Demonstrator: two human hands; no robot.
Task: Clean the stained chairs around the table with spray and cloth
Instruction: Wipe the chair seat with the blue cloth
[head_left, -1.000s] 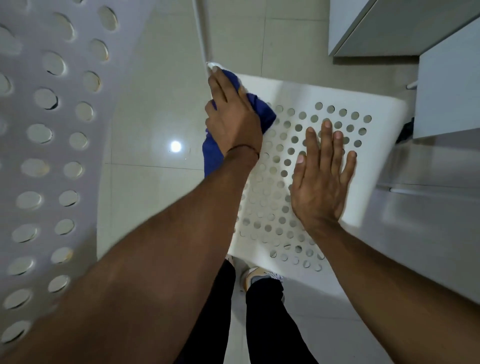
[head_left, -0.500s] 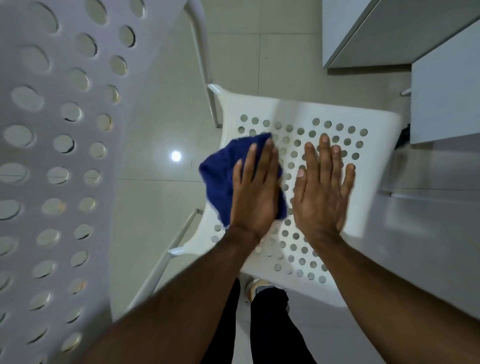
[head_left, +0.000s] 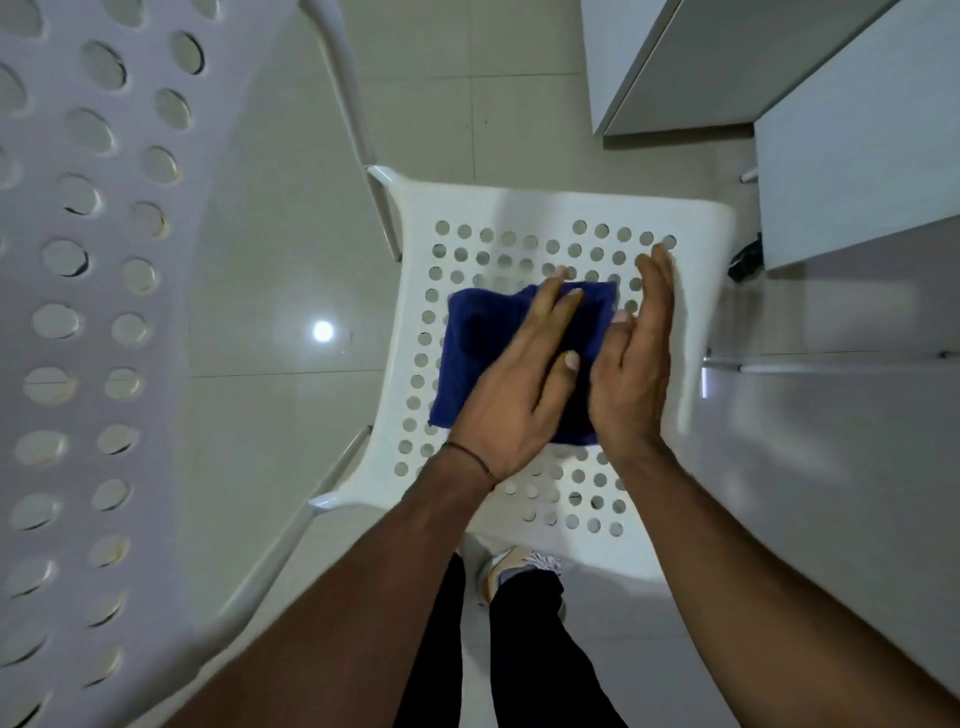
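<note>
A white plastic chair seat (head_left: 691, 249) with round holes lies below me. A dark blue cloth (head_left: 478, 343) is spread on its middle. My left hand (head_left: 519, 384) presses flat on the cloth with straight fingers. My right hand (head_left: 636, 364) stands on its edge just right of the cloth, fingers straight, lifted off the seat surface. No spray bottle is in view.
The perforated white backrest (head_left: 93, 312) of the chair fills the left side, close to the camera. Metal chair legs (head_left: 358, 130) run along the tiled floor (head_left: 270, 270). White furniture (head_left: 857, 130) stands at the upper right. My legs and a shoe (head_left: 519, 566) are below the seat.
My left hand slid the cloth from the seat's far left corner to the middle. My right hand, flat on the seat before, has tilted up onto its edge.
</note>
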